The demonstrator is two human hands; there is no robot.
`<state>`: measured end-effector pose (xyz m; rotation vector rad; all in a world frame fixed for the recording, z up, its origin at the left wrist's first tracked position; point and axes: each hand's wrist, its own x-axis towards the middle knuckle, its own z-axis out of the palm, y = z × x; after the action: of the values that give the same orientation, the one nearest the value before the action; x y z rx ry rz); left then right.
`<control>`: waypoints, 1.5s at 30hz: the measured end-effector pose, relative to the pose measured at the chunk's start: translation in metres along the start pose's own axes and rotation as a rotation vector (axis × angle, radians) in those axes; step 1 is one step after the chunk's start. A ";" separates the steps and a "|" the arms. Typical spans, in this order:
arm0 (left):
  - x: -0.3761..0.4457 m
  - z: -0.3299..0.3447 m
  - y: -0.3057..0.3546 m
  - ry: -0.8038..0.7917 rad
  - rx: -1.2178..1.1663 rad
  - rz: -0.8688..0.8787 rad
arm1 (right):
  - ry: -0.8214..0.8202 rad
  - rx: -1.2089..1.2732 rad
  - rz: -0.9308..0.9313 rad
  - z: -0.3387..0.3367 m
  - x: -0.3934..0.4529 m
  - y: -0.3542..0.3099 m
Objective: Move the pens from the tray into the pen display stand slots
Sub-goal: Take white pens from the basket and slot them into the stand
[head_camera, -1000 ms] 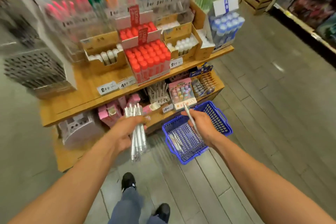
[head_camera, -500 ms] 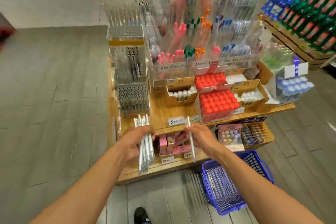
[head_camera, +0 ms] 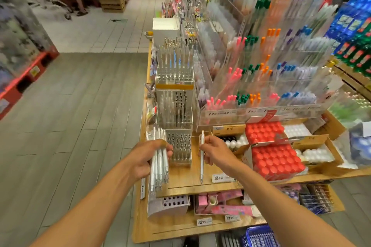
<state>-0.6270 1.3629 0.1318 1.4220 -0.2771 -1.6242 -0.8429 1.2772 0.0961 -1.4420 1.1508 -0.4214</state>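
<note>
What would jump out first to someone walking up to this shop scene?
Probably the two bare hands in the middle: the left hand grips a bundle of white pens, and the right hand pinches a single pen. Between them stands a clear pen display stand on the wooden shelf, with bright red caps to the right.

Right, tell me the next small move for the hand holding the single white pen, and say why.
Probably carry the single white pen left and up over the clear acrylic pen stand, tip down, then lower it into a free slot. The right hand pinches it upright just beside the stand, while the left hand grips the bundle of white pens waiting their turn.
</note>
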 end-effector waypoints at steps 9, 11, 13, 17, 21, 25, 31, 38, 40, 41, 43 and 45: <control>0.032 0.019 0.063 0.027 -0.054 0.106 | -0.065 -0.040 -0.102 -0.036 0.068 -0.056; 0.038 0.024 0.074 0.026 -0.070 0.109 | -0.046 -0.056 -0.136 -0.042 0.079 -0.072; 0.044 0.028 0.085 0.024 -0.076 0.109 | -0.026 -0.052 -0.162 -0.047 0.091 -0.090; 0.056 0.035 0.105 0.036 -0.066 0.124 | 0.028 -0.048 -0.234 -0.061 0.111 -0.124; 0.067 0.038 0.119 0.056 -0.013 0.130 | 0.184 -0.059 -0.339 -0.069 0.127 -0.150; 0.072 0.038 0.133 0.037 -0.033 0.129 | 0.382 -0.046 -0.435 -0.075 0.142 -0.163; 0.078 0.037 0.145 0.022 -0.022 0.102 | 0.509 -0.171 -0.509 -0.082 0.155 -0.169; 0.086 0.039 0.148 0.038 -0.004 0.095 | 0.479 -0.226 -0.537 -0.080 0.165 -0.167; 0.088 0.040 0.149 0.033 -0.007 0.094 | 0.502 -0.208 -0.576 -0.080 0.166 -0.171; 0.089 0.040 0.150 0.034 -0.013 0.093 | 0.497 -0.221 -0.579 -0.080 0.167 -0.173; 0.090 0.040 0.151 0.035 -0.023 0.095 | 0.466 -0.279 -0.562 -0.078 0.170 -0.175; 0.091 0.040 0.151 0.033 -0.025 0.092 | 0.435 -0.326 -0.546 -0.075 0.173 -0.176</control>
<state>-0.5799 1.1977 0.1879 1.3959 -0.2972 -1.5236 -0.7554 1.0640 0.2126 -2.0234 1.1878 -1.0024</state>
